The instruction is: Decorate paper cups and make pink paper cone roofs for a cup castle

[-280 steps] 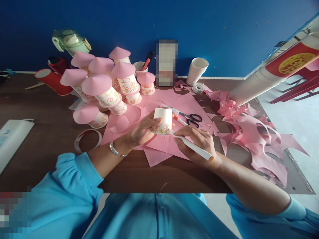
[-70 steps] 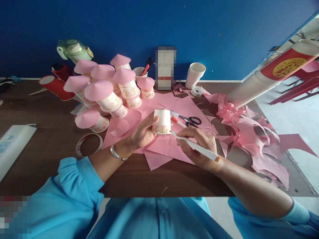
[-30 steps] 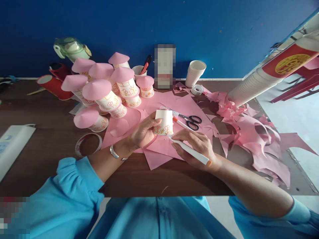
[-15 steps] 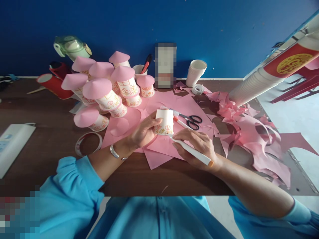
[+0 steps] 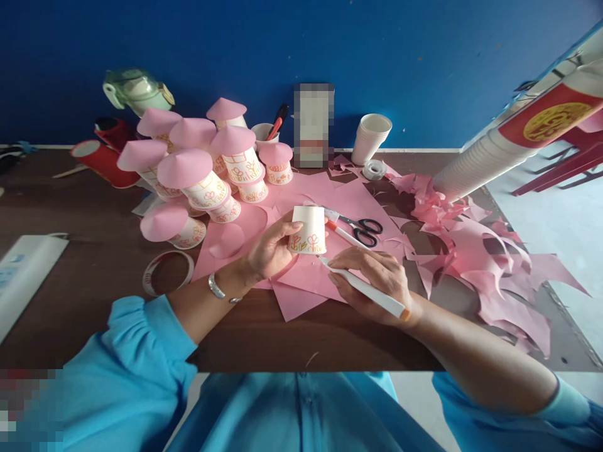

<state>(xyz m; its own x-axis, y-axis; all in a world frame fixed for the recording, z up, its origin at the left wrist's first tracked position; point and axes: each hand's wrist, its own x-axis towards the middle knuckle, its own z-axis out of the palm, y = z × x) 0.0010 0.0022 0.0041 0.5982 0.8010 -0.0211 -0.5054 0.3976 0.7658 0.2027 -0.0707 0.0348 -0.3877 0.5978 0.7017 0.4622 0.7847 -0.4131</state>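
My left hand (image 5: pixel 274 246) is closed around a white paper cup (image 5: pixel 308 227), turned with its rim down. Red flowers and yellow-green leaves are drawn along the cup's lower band. My right hand (image 5: pixel 372 279) grips a white marker (image 5: pixel 372 292) with an orange end; its tip is close to the cup's rim, and I cannot tell whether it touches. Just behind the hands, a second marker with an orange-red part (image 5: pixel 346 233) and black-handled scissors (image 5: pixel 362 229) rest on pink paper (image 5: pixel 301 301).
Several decorated cups with pink cone roofs (image 5: pixel 184 168) stand at left. A tape roll (image 5: pixel 168 274) lies before them. Pink scraps (image 5: pixel 494 251) and a long cup stack (image 5: pixel 490 164) occupy the right. White cups (image 5: pixel 372 139) and small tape (image 5: pixel 374 169) sit near the blue wall.
The held cup has shifted slightly left and turned a little, showing its flowers differently. The marker tip has dropped slightly away from the cup's rim.
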